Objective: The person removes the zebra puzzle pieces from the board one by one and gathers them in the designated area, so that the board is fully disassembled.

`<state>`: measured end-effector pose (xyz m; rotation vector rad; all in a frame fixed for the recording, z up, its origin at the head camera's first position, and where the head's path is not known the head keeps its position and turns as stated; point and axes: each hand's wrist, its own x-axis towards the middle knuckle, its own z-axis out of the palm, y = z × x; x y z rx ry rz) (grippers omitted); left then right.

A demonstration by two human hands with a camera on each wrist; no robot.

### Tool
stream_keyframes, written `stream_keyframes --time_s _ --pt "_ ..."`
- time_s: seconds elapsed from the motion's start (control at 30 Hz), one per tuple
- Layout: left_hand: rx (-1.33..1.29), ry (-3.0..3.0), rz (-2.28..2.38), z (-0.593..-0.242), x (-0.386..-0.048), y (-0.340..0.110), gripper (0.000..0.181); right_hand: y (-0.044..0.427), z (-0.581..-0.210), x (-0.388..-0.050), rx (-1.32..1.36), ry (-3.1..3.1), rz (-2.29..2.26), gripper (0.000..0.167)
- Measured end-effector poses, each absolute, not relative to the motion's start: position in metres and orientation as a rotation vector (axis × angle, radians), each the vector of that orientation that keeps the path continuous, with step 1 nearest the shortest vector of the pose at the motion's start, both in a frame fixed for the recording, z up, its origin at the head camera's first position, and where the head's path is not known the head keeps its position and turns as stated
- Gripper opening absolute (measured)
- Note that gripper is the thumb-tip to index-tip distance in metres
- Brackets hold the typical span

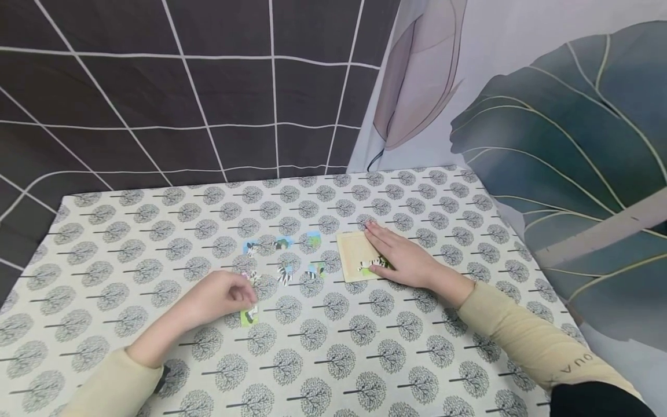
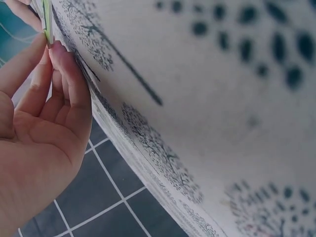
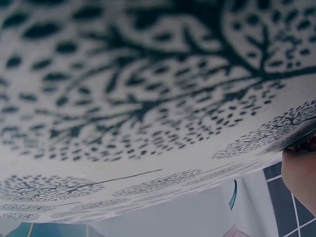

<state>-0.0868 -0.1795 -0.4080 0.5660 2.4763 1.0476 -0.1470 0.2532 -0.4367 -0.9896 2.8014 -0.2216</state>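
Observation:
My left hand [image 1: 221, 296] is over the near left side of the puzzle pieces. Its thumb and fingertips pinch a thin green-edged puzzle piece [image 2: 47, 22], whose green and white face [image 1: 249, 315] shows below the fingers in the head view. On the right, my right hand [image 1: 403, 258] rests with extended fingers across the right part of a shallow wooden puzzle tray [image 1: 351, 249]. A zebra-patterned piece [image 1: 367, 265] lies inside the tray along its near edge, with the right thumb at it. The hand hides the tray's right side.
Several loose puzzle pieces lie between the hands, among them a blue-green one [image 1: 314, 238], a striped one [image 1: 285, 275] and one with blue and green [image 1: 315, 270]. A tree-print cloth [image 1: 333, 370] covers the table. A dark grid-patterned curtain [image 1: 224, 92] hangs behind it.

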Motion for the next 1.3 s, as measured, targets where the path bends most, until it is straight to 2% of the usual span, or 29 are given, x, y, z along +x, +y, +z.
stream_keyframes --time_s 0.37,0.6,1.3 --pt "0.554 2.529 1.008 -0.408 -0.090 -0.183 0.017 0.252 -0.437 -0.145 -0.969 2.800 -0.248 0.084" --pt "0.602 2.554 1.005 -0.406 -0.094 -0.177 0.013 0.252 -0.435 -0.145 -0.955 2.789 -0.274 0.084" --pt "0.719 2.495 1.036 -0.403 -0.141 -0.111 0.012 0.256 -0.433 -0.146 -0.910 2.784 -0.321 0.082"
